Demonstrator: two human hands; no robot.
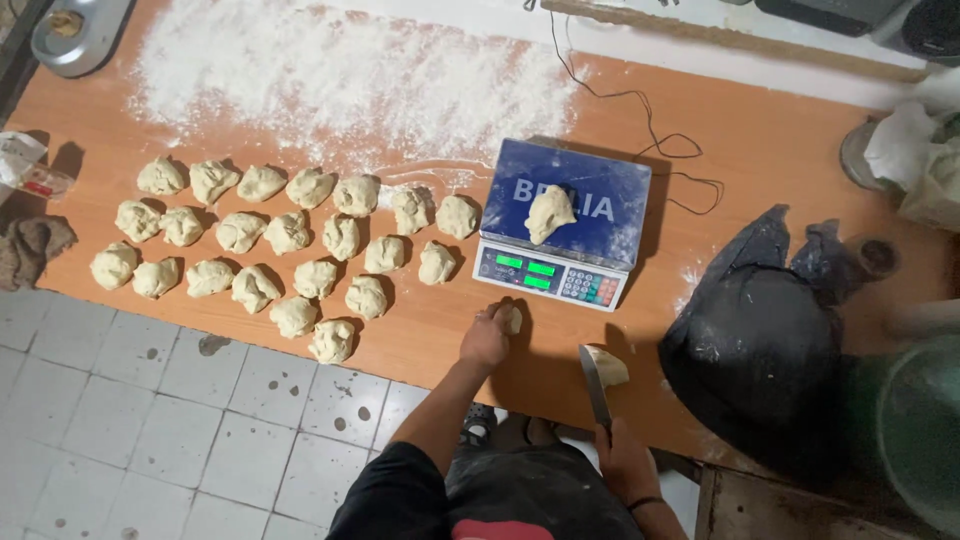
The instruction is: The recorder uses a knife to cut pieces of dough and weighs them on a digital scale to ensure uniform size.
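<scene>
Pinching a small dough scrap [512, 319], my left hand [487, 338] rests on the desk [430, 335] just below the scale [563, 225]; its fingers curl round the scrap and hide most of it. Right hand [625, 462]: fingers wrapped tight on a knife [595, 385], handle hidden in the fist, blade beside a cut dough piece [608, 367]. One dough lump [549, 212] sits on the scale's blue platform. Rows of dough portions [290, 232] lie left. Black bag [755, 335] right, contents unseen; green tub [915, 430] cut off.
</scene>
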